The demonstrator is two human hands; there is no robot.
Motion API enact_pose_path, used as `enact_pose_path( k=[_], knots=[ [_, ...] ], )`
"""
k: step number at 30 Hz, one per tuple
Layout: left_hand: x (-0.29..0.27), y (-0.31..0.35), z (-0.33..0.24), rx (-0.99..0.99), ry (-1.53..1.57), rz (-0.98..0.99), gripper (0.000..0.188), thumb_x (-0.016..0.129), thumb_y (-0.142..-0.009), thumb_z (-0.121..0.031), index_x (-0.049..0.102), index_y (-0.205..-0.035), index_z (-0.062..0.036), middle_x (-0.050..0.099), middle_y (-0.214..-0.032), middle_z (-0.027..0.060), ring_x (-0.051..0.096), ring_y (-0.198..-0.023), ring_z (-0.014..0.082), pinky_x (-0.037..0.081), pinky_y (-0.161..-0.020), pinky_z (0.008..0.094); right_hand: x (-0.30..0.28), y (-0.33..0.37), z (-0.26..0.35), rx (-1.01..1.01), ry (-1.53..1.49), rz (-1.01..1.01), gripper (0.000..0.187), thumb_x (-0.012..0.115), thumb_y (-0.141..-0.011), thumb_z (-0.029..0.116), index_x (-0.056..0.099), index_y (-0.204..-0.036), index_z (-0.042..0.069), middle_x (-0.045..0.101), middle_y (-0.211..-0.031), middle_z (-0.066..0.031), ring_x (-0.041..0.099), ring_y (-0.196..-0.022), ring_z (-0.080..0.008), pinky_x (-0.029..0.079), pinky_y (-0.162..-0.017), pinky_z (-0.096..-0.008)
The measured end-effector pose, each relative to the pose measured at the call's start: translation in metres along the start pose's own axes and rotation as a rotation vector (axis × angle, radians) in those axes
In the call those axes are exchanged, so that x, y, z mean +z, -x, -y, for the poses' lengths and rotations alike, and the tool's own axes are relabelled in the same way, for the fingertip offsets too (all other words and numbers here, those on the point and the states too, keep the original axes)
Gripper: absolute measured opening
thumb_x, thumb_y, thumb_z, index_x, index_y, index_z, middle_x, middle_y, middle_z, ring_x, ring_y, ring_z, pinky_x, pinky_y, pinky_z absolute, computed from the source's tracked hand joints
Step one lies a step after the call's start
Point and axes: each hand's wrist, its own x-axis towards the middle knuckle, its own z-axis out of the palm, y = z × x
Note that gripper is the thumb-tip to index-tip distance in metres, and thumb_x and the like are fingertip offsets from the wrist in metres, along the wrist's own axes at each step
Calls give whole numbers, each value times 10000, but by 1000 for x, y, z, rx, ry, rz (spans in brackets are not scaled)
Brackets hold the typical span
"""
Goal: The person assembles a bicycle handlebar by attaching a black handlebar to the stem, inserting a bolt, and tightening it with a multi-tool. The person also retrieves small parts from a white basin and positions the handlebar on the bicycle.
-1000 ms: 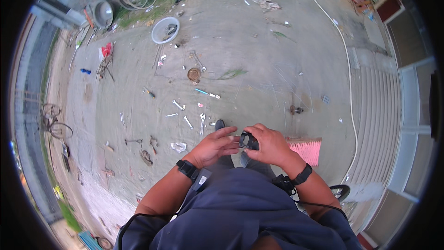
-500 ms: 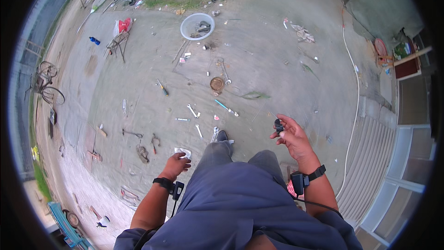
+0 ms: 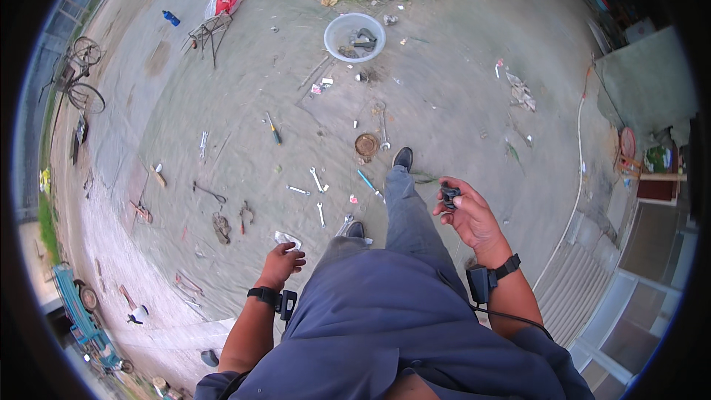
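Raised on the right, my right hand (image 3: 474, 221) pinches a small black part (image 3: 449, 194) between thumb and fingers; its exact kind is unclear. My left hand (image 3: 280, 264) hangs low with loosely spread fingers and nothing in it. It is nearest to a crumpled white wrapper (image 3: 287, 239) on the ground. Beyond my feet lie several wrenches (image 3: 316, 179), a screwdriver (image 3: 273, 129) with a yellow and dark handle, a blue-handled tool (image 3: 369, 184) and a round rusty dish (image 3: 366, 145).
A white basin (image 3: 355, 38) with dark parts in it stands ahead. A metal stand (image 3: 211, 28) with a red bag (image 3: 224, 4) is far left, beyond it a bicycle (image 3: 81, 74). A pale hose (image 3: 570, 200) runs along the right, beside corrugated sheeting (image 3: 566, 270).
My right foot has stepped forward, and the basin and tools now appear nearer or shifted in view. The black part stays in my right hand, turned slightly.
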Motion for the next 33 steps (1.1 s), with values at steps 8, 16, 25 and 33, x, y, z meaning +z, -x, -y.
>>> enact_pose_path(
  k=[8,16,25,33],
  knots=[
    [49,-32,-87,-14,105,-96,538,584,-954,-141,433,-1429,62,694,-1172,187,717,-999,267,565,-794,345,-41,-114,93,80,-38,48,437,558,-969,130,510,-1390,26,659,-1134,-107,690,-943,-265,558,-723,-328],
    [93,-59,-183,-7,170,-145,552,584,-965,-167,416,-1447,45,682,-1207,194,704,-1041,274,561,-834,346,-78,-208,206,71,49,-12,411,548,-979,142,511,-1376,41,655,-1083,-95,676,-934,-256,542,-714,-322],
    [73,-100,-240,-102,238,-218,516,574,-968,-147,440,-1428,44,686,-1181,194,711,-992,277,565,-793,347,-52,-305,244,92,35,26,507,548,-957,131,470,-1455,68,631,-1168,-66,658,-956,-218,542,-754,-316],
    [23,-237,-369,-34,203,-109,504,567,-979,-177,447,-1416,43,695,-1166,186,713,-995,279,563,-787,351,-9,-431,283,91,200,-92,524,568,-938,86,478,-1453,61,628,-1214,-80,667,-1003,-223,546,-762,-303]
  ],
)
